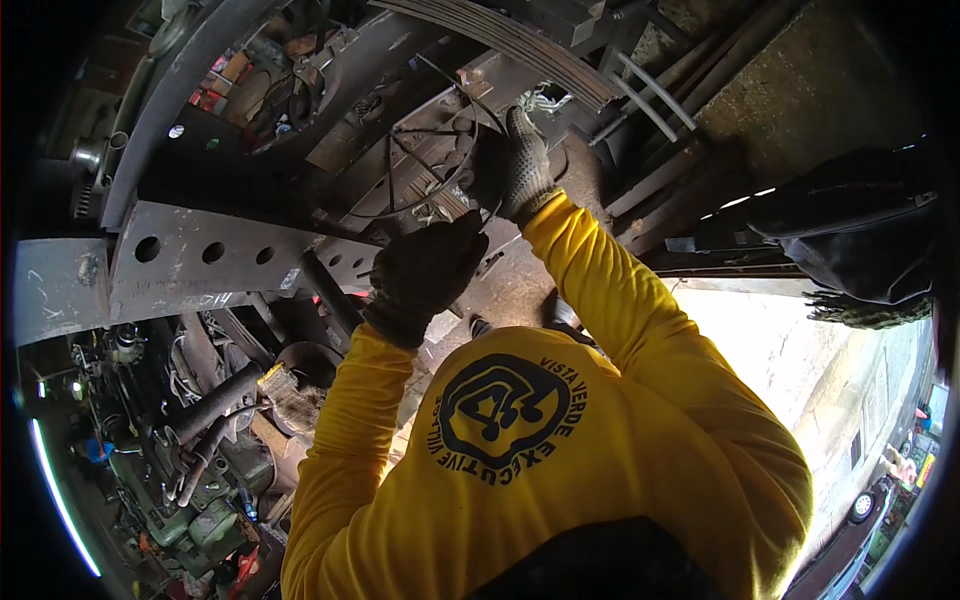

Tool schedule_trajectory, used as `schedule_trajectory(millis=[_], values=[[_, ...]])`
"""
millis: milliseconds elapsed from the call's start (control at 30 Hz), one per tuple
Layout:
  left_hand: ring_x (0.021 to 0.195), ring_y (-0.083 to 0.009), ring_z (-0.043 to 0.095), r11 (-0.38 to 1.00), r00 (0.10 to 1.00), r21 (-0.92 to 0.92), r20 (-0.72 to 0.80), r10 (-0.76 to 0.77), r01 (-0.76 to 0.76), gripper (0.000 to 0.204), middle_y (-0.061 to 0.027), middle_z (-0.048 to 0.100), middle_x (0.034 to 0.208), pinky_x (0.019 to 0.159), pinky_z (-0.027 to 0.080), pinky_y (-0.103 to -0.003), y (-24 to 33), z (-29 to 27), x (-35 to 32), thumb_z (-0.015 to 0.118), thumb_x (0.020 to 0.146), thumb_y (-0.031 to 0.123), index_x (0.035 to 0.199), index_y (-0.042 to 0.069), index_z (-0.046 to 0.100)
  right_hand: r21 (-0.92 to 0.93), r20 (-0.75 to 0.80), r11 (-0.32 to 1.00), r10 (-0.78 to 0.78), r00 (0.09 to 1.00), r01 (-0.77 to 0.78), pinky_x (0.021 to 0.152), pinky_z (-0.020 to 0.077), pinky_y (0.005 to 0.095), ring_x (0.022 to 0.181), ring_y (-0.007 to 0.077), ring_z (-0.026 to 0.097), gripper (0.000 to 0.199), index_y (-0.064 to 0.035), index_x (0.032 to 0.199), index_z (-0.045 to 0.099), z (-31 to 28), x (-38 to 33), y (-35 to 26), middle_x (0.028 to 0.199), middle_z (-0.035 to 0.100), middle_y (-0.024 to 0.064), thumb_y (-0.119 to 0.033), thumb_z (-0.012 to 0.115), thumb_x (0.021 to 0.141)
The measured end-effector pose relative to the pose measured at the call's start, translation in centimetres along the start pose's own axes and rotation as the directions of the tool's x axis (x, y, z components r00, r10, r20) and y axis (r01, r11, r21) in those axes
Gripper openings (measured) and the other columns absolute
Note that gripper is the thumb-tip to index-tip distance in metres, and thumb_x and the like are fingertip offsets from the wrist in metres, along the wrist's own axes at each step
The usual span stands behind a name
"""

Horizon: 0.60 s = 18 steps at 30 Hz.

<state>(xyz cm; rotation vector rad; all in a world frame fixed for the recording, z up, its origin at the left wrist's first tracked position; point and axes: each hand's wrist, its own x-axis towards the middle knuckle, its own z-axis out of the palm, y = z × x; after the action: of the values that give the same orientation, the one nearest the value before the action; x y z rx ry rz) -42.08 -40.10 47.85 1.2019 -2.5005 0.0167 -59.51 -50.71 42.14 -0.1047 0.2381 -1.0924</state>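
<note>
Both my hands wear work gloves and reach forward from yellow sleeves. A thin round metal frame [391, 172] with dark crossing bars is tilted in front of me. My right hand [527, 165], in a grey dotted glove, closes on the frame's right edge with the thumb pointing up. My left hand [425, 270], in a darker glove, is closed at the frame's lower edge; its fingertips are in shadow, and part of the rim is hidden behind it.
A steel beam with round holes [190, 262] runs along the left. Bundled rods [500, 45] lie at the far side, with light bars [655, 97] to their right. Metal scrap and tools crowd the lower left. A dark bag [860, 230] hangs at right.
</note>
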Motion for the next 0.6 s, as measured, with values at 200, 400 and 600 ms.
schedule_trajectory(millis=[200, 400, 600], values=[[0.074, -0.0217, 0.07, 0.999, 1.0, -0.036, -0.009, 0.019, -0.019, 0.025, -0.0045, 0.071, 0.085, 0.066, 0.057, -0.035, -0.8, 0.1, -0.3, 0.073, 0.092, 0.024, 0.114, 0.012, 0.073, -0.087, -0.091, 0.996, -0.007, 0.996, -0.001, 0.08, 0.0488, 0.0393, 0.086, 0.0238, 0.06, 0.069, -0.0064, 0.121, 0.064, 0.2, 0.1, 0.5, 0.099, 0.067, 0.0069, -0.065, 0.031, 0.103], [0.071, -0.0214, 0.069, 0.994, 0.993, 0.027, -0.046, 0.107, -0.106, 0.021, -0.0033, 0.069, 0.083, 0.064, 0.055, -0.037, -2.1, -0.2, 0.1, 0.072, 0.093, 0.028, 0.109, 0.014, 0.072, -0.924, 0.293, 0.046, -0.553, 0.78, 0.38, 0.092, 0.047, 0.0403, 0.102, 0.0236, 0.062, 0.067, -0.0055, 0.125, 0.063, -8.2, 5.9, 1.9, 0.111, 0.069, 0.0081, -0.062, 0.032, 0.104], [0.066, -0.0214, 0.068, 0.956, 0.97, 0.195, -0.055, 0.235, -0.221, 0.023, -0.0013, 0.065, 0.076, 0.058, 0.053, -0.037, -7.1, -2.6, -0.5, 0.068, 0.095, 0.035, 0.112, 0.02, 0.07, -0.015, 0.224, 0.988, -0.144, 0.964, 0.151, 0.083, 0.0433, 0.0319, 0.089, 0.0214, 0.058, 0.07, -0.0018, 0.133, 0.059, -2.6, 3.8, 3.4, 0.095, 0.063, 0.0085, -0.058, 0.027, 0.107]])
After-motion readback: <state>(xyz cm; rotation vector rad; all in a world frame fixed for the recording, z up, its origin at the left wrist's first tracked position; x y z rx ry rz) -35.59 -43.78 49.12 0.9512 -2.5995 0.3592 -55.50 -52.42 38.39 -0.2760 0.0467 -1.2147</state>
